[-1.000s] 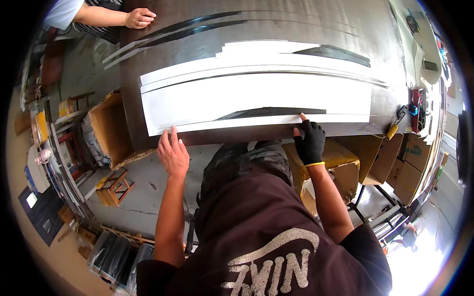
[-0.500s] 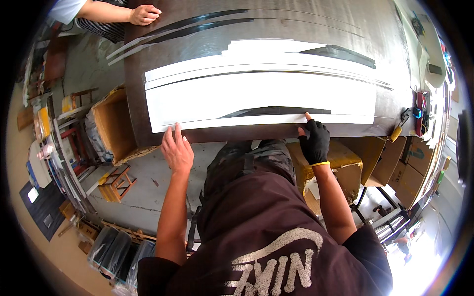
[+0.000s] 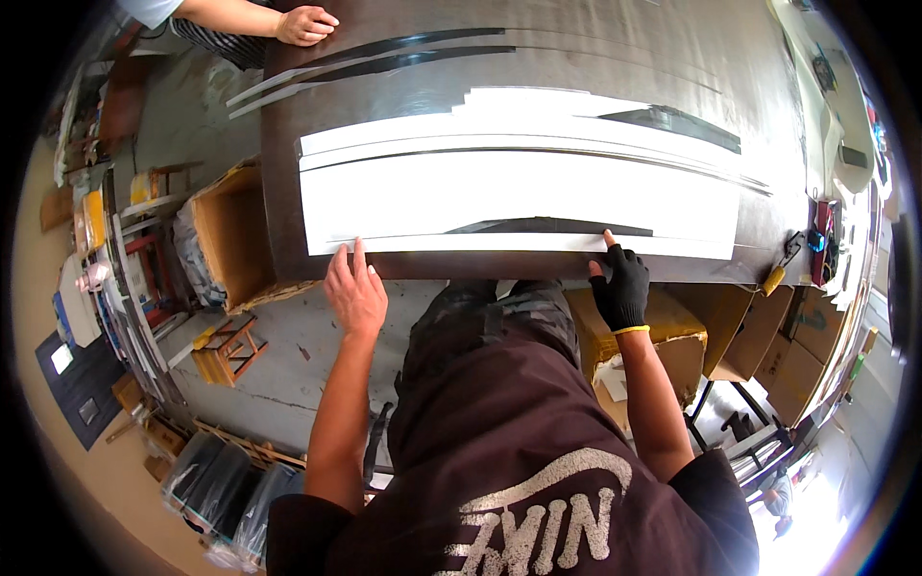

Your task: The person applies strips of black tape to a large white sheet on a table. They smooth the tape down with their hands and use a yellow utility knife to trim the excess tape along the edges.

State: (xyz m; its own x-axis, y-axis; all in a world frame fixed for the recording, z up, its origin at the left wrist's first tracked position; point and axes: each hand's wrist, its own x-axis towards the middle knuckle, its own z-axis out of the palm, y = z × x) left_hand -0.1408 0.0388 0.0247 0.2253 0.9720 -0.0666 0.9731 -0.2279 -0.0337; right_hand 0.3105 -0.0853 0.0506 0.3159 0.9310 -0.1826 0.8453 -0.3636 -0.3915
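A long, narrow white strip (image 3: 499, 244) lies along the near edge of a larger white sheet (image 3: 432, 197). My bare left hand (image 3: 356, 292) reaches over the dark table's front edge, a fingertip touching the strip near its left end. My right hand (image 3: 621, 286), in a black glove with bare fingertips, presses its index fingertip on the strip farther right; the thumb is held apart. Both hands have outstretched fingers and grasp nothing. Behind the strip, between the hands, shows a thin, curved black piece (image 3: 552, 227).
More white strips (image 3: 384, 145) and two long dark strips (image 3: 413, 58) lie farther back on the table (image 3: 284, 192). Another person's hand (image 3: 305, 26) rests at the far left. A yellow-handled tool (image 3: 774, 278) is at the right edge. Cardboard boxes (image 3: 223, 235) flank the table.
The whole view has shifted slightly, so the table sits a little farther right and lower. Both my hands stay at about the same places on the white strip.
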